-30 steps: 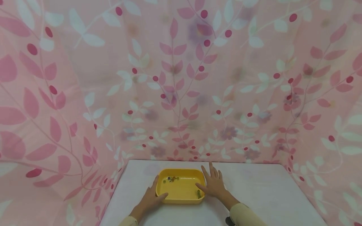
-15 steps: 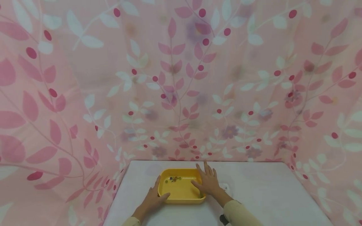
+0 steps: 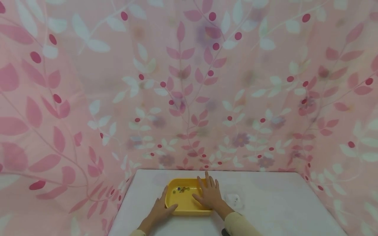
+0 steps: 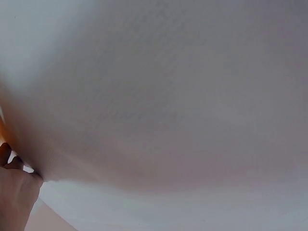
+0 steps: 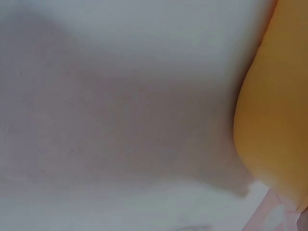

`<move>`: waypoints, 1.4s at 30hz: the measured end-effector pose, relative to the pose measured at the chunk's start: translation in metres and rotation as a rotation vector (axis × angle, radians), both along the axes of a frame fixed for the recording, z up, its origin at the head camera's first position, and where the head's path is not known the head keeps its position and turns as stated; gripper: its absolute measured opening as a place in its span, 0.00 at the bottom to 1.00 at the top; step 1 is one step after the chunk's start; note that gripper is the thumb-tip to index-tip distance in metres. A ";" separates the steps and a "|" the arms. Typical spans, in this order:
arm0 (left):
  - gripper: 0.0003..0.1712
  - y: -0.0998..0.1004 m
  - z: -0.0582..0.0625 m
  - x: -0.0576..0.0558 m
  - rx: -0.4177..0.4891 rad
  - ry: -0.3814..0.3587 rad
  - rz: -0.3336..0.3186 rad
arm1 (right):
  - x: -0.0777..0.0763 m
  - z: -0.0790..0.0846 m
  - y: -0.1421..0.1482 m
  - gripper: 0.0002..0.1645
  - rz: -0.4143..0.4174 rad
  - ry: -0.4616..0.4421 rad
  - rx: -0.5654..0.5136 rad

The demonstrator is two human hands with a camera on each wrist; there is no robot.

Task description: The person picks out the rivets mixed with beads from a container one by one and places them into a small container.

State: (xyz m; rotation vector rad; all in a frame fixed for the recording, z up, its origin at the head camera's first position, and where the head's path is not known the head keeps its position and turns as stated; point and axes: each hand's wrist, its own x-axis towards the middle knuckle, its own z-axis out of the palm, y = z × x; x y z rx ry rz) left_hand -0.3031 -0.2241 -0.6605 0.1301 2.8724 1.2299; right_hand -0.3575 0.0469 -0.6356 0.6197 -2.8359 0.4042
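A shallow yellow tray [image 3: 180,205] lies on the white table, with several small beads [image 3: 183,189] grouped near its far left corner. My left hand [image 3: 159,208] holds the tray's left end, fingers along the outer wall and thumb over the near corner. My right hand [image 3: 210,195] is spread over the tray's right end, its fingers extended toward the far rim, and hides that part of the inside. In the left wrist view, part of the left hand [image 4: 17,192] shows beside a sliver of yellow. The right wrist view catches the tray's outer wall [image 5: 272,106].
A small clear container [image 3: 234,200] with a few tiny things in it stands just right of the right hand. The white tabletop [image 3: 274,203] reaches a pink leaf-patterned cloth [image 3: 189,98] at the back and sides. A dark object [image 3: 225,232] shows by the right sleeve.
My right hand has moved left from the tray's right rim to over its inside, covering the beads at that end. The clear container has come into fuller view. The left hand stays at the tray.
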 end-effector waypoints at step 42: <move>0.59 -0.006 0.001 0.000 0.023 -0.015 0.005 | -0.003 0.001 -0.048 0.30 0.329 0.100 0.075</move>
